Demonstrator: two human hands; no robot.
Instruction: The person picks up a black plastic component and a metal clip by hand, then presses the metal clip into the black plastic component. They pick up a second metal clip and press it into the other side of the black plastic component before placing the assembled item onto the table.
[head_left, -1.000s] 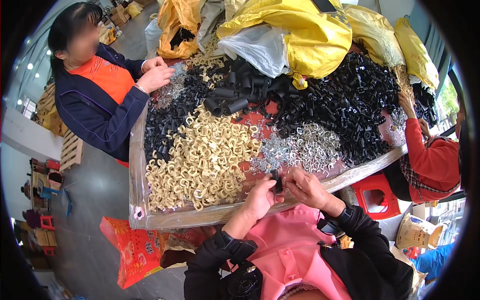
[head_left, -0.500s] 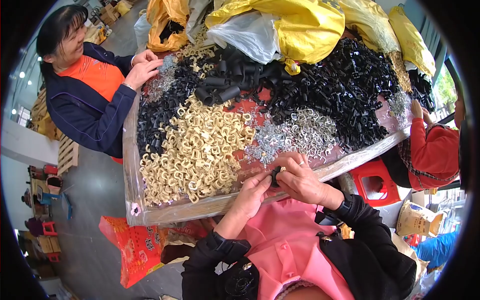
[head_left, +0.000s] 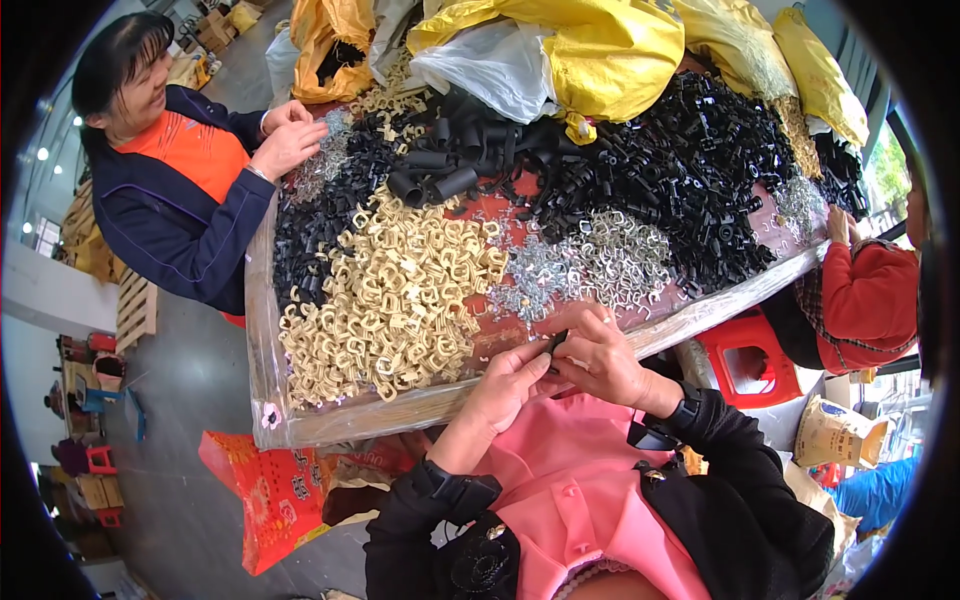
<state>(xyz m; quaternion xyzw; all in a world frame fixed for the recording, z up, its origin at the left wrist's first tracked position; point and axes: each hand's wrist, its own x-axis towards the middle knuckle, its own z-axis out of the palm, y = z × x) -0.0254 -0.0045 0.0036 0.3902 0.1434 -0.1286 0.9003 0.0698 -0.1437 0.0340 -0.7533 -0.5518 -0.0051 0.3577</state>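
Close together at the table's near edge, my two hands pinch a small black part point(head_left: 556, 343) between them. The fingers of my left hand point(head_left: 508, 385) grip it from one side, and those of my right hand point(head_left: 600, 358) close on it from the other. Most of the part is hidden by fingers, so its exact kind cannot be made out. Just beyond my hands lie a pile of small silvery screws point(head_left: 530, 280) and a heap of shiny U-shaped metal clips point(head_left: 625, 255). A big heap of cream U-shaped pieces point(head_left: 390, 300) is to the left.
Black plastic parts point(head_left: 690, 180) cover the table's far right, with larger black tubes point(head_left: 440, 180) mid-table. Yellow sacks point(head_left: 615, 70) line the back. A plastic-wrapped rim point(head_left: 370, 422) edges the table. Co-workers sit left point(head_left: 180, 200) and right point(head_left: 870, 300). A red stool point(head_left: 750, 360) stands right.
My fingers have shifted slightly around the black part, which now shows less between them. The co-worker at the left has moved their head and hands a little.
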